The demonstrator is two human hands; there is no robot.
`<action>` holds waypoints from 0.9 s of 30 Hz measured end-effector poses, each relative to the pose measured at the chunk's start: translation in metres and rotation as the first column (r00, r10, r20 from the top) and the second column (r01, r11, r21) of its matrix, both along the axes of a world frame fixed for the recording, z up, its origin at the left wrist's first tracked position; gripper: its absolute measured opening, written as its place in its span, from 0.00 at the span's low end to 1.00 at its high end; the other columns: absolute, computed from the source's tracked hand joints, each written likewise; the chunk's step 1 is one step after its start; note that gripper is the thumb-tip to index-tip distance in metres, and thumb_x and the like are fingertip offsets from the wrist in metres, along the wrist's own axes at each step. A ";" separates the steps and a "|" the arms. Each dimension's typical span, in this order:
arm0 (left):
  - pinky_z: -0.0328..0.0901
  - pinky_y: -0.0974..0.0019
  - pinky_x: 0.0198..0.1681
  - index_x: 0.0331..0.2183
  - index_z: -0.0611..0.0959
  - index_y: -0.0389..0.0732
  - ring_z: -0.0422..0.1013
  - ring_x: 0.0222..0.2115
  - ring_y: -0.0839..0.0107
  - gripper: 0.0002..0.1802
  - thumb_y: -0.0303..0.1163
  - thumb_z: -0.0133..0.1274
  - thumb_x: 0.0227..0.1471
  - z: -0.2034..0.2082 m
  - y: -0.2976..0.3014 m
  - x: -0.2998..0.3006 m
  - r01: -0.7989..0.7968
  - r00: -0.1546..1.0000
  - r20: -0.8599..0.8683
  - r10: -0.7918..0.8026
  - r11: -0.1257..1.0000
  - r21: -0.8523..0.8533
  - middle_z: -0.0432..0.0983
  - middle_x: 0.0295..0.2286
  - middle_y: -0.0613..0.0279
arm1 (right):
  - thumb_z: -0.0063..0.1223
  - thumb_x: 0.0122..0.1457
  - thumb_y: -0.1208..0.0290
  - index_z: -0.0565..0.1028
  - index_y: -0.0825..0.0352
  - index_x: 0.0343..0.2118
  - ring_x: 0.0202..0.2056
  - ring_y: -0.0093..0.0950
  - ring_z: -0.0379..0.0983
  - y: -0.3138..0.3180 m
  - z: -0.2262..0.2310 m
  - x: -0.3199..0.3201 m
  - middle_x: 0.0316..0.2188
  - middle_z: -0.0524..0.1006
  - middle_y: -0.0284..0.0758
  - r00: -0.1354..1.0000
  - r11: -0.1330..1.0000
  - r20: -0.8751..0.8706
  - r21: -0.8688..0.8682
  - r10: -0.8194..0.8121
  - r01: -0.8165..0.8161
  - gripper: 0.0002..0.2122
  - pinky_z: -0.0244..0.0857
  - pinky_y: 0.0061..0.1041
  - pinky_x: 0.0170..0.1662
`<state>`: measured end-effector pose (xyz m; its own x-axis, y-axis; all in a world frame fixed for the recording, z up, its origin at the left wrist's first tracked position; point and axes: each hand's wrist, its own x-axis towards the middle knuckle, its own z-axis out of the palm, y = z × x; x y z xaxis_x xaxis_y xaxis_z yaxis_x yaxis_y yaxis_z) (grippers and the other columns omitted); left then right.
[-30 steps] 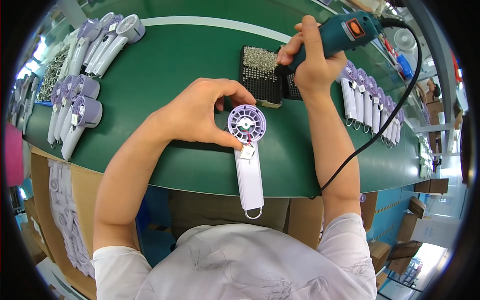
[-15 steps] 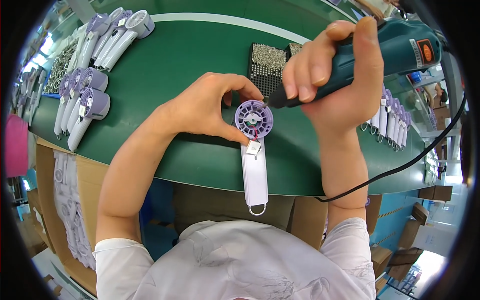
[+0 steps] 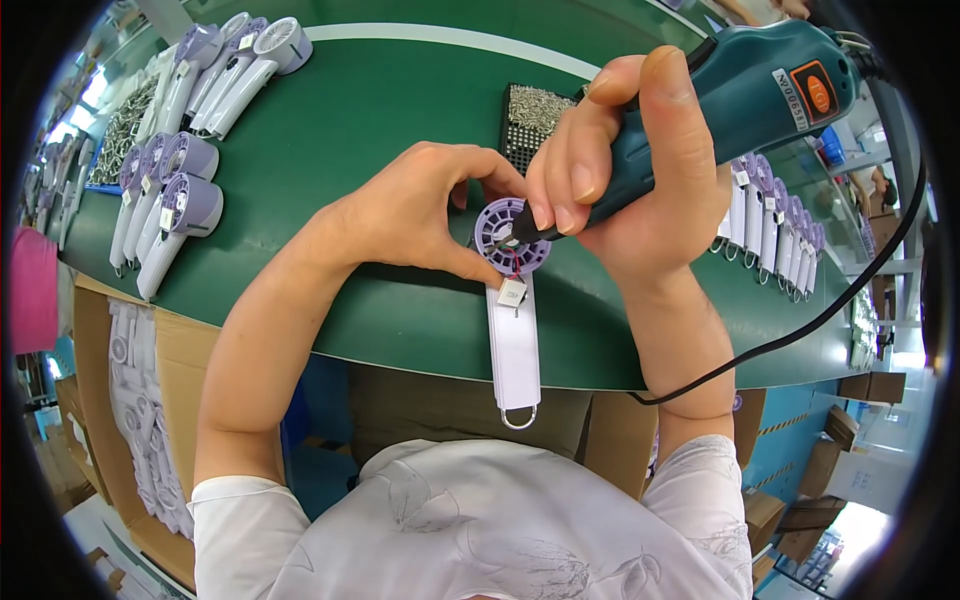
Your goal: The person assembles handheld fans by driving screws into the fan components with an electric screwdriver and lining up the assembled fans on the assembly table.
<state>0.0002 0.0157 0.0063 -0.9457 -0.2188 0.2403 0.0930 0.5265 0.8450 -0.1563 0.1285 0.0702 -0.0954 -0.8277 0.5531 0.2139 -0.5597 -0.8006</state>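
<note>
Workpiece: handheld fan [image 3: 512,300], white handle w/ lilac round head, lying flat on the green surface [image 3: 380,130] at the near edge, directly in front of the person. Long axis runs near-to-far: head toward the far side, handle pointing back at the person's body, its wire loop end overhanging the surface edge. Left hand [image 3: 415,215] is clamped on the fan head from the left, thumb and fingers curled round the rim, pinning it to the surface. Right hand [image 3: 640,170] is closed tight round a teal electric screwdriver [image 3: 740,110], which comes in from the upper right, tilted; bit tip sits at approx. the hub of the fan head, just right of the left fingertips. Whether the bit is seated in a screw cannot be told, as fingers cover the spot. Key relation: tool axis slopes down-left to the hub while the fan axis lies crosswise to it, so both hands meet at the head and the handle stays free. Both hands are equally near; right carries the tool, left is the fixture. Black cord [image 3: 830,310] trails off right. Beyond the hands: black screw tray [image 3: 520,120]. Left side: row of finished lilac fans [image 3: 165,200]; right side: further row of fans [image 3: 770,230], well apart from the work.
</note>
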 end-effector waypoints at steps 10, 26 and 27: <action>0.68 0.65 0.36 0.39 0.82 0.37 0.73 0.30 0.66 0.35 0.39 0.79 0.26 -0.003 0.002 0.000 -0.069 0.997 -0.027 0.066 0.993 -0.093 0.80 0.32 0.60 | 0.45 0.68 0.73 0.70 0.74 0.36 0.11 0.26 0.66 0.006 -0.007 0.021 0.14 0.71 0.37 0.971 0.982 -0.147 -0.009 -0.187 0.187 0.07 0.65 0.27 0.16; 0.72 0.59 0.43 0.57 0.61 0.37 0.78 0.39 0.61 0.56 0.34 0.76 0.29 -0.005 0.000 0.000 -0.069 0.997 0.034 0.069 0.997 -0.018 0.79 0.39 0.56 | 0.68 0.53 0.73 0.77 0.70 0.31 0.21 0.20 0.74 0.003 -0.015 0.036 0.20 0.78 0.32 0.961 0.971 -0.187 0.083 -0.204 0.222 0.09 0.67 0.22 0.26; 0.72 0.59 0.45 0.58 0.61 0.38 0.77 0.41 0.60 0.57 0.34 0.76 0.28 -0.010 -0.002 0.002 -0.062 0.996 -0.060 0.059 0.997 -0.047 0.78 0.42 0.56 | 0.68 0.53 0.74 0.77 0.70 0.30 0.21 0.20 0.74 0.003 -0.015 0.037 0.20 0.78 0.32 0.965 0.975 -0.165 0.063 -0.202 0.214 0.08 0.67 0.22 0.26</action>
